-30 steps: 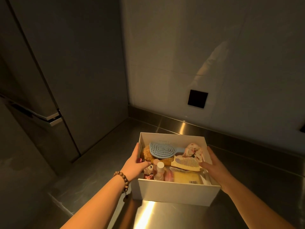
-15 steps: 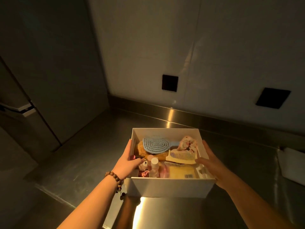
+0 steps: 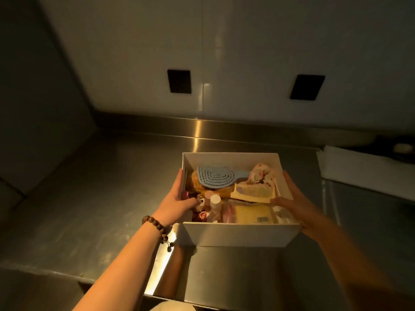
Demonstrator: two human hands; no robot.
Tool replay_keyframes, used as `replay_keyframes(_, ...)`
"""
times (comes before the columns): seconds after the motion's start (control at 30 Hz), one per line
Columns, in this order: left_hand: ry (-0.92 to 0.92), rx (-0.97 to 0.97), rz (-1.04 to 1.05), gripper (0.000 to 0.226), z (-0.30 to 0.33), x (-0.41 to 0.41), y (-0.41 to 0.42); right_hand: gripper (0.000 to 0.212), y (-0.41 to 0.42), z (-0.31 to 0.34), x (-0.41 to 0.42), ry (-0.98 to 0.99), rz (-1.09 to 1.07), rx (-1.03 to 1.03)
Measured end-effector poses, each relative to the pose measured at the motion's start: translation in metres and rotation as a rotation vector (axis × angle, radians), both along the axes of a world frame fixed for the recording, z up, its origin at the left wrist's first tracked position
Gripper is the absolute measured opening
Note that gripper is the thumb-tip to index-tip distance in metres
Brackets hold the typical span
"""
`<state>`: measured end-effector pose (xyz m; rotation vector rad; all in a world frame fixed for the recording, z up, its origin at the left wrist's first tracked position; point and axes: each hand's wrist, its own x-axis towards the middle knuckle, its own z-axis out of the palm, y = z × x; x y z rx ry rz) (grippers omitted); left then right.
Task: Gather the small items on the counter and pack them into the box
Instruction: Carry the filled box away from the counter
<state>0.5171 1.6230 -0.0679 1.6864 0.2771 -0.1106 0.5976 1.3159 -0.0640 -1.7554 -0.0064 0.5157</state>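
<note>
White box (image 3: 235, 234) is gripped at both side walls: left hand (image 3: 177, 203) with thumb over the rim, right hand (image 3: 294, 207) likewise. Inside lie a blue hairbrush (image 3: 216, 177), cream comb (image 3: 253, 193), floral scrunchie (image 3: 261, 176) and small bottles (image 3: 213, 204). Steel bench (image 3: 89, 198) below; two black wall plates (image 3: 179, 81) behind.

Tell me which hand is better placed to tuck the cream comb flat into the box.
Probably the right hand: its thumb already sits beside the cream comb at the box wall. The left hand grips the opposite side, near the small bottles.
</note>
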Motion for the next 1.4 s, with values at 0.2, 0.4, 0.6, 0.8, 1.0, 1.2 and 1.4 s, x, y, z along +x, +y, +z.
replay_keyframes(0.2, 0.015, -0.025, -0.291, 0.093, 0.005, 0.013, -0.038, 0.092, -0.051, 0.002, -0.070, -0.024, -0.307, -0.003)
replay_keyframes(0.4, 0.041, -0.063, -0.626, 0.096, 0.011, 0.018, -0.101, 0.090, -0.094, 0.004, -0.167, -0.027, -0.634, -0.028)
replay_keyframes(0.6, 0.065, -0.121, -0.953, 0.097, 0.010, -0.010, -0.188, 0.079, -0.135, 0.005, -0.280, -0.070, -0.862, 0.038)
replay_keyframes(0.8, 0.019, -0.114, -1.279, 0.089, 0.018, -0.054, -0.282, 0.078, -0.160, 0.005, -0.387, -0.062, -1.156, 0.042)
replay_keyframes(1.0, 0.031, -0.150, -1.505, 0.088, 0.011, -0.109, -0.380, 0.078, -0.186, 0.000, -0.482, -0.080, -1.391, 0.032)
replay_keyframes(1.2, 0.000, -0.145, -1.699, 0.092, -0.004, -0.160, -0.485, 0.066, -0.237, -0.016, -0.550, -0.050, -1.554, 0.085)
replay_keyframes(1.4, 0.022, -0.079, -1.753, 0.095, -0.018, -0.200, -0.591, 0.078, -0.308, -0.027, -0.595, -0.082, -1.669, 0.100)
